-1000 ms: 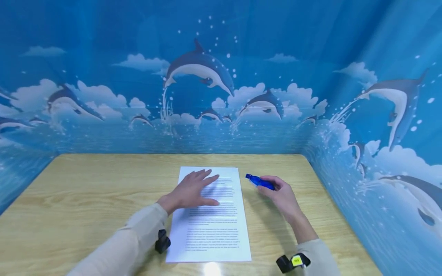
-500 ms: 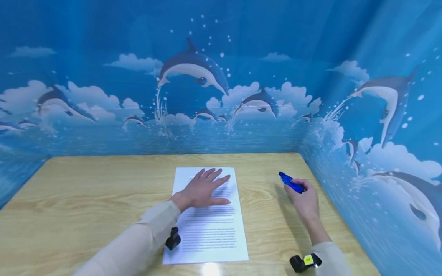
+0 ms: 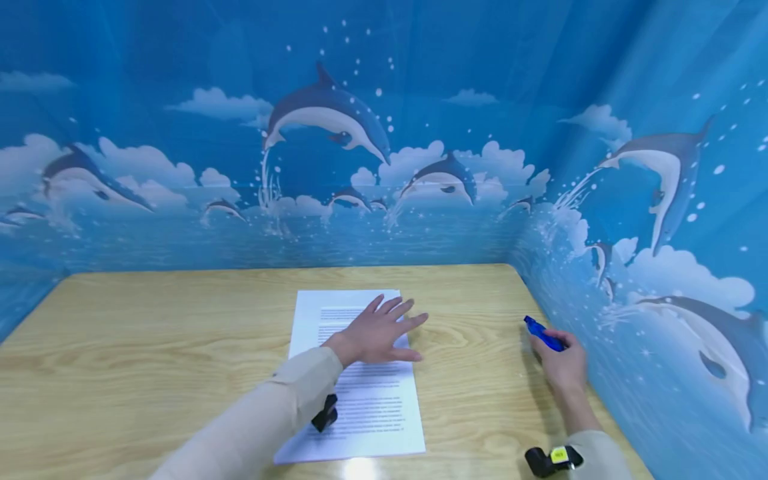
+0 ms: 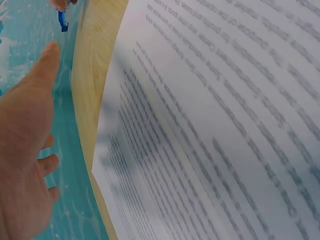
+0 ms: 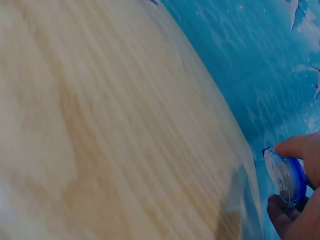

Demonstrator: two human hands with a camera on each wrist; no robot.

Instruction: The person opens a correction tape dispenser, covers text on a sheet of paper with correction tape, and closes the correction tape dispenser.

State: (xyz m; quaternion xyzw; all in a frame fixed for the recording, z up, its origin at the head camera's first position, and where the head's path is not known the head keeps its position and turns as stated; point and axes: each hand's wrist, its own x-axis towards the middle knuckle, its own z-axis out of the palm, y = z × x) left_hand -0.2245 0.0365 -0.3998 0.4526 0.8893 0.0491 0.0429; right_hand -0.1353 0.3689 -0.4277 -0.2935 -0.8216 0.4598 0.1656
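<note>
A blue correction tape (image 3: 545, 335) is pinched between the thumb and fingers of my right hand (image 3: 563, 360), above the table's right side. In the right wrist view the correction tape (image 5: 285, 176) shows its clear casing with the reel inside. My left hand (image 3: 379, 335) is spread above the printed sheet (image 3: 372, 427), its fingertips reaching past the sheet's right edge. In the left wrist view the left hand (image 4: 25, 130) has straight, parted fingers and holds nothing. The sheet (image 4: 200, 125) lies flat, its lines of text partly hidden by the hand and sleeve.
The wooden table (image 3: 162, 333) carries the sheet near its middle. A blue curtain (image 3: 420, 233) printed with dolphins stands along the back and right edges. Black wrist cameras (image 3: 326, 413) sit by both sleeves.
My right hand has carried the correction tape away to the right, toward the table's right edge. My left hand has also shifted right across the sheet. The head view has turned slightly right.
</note>
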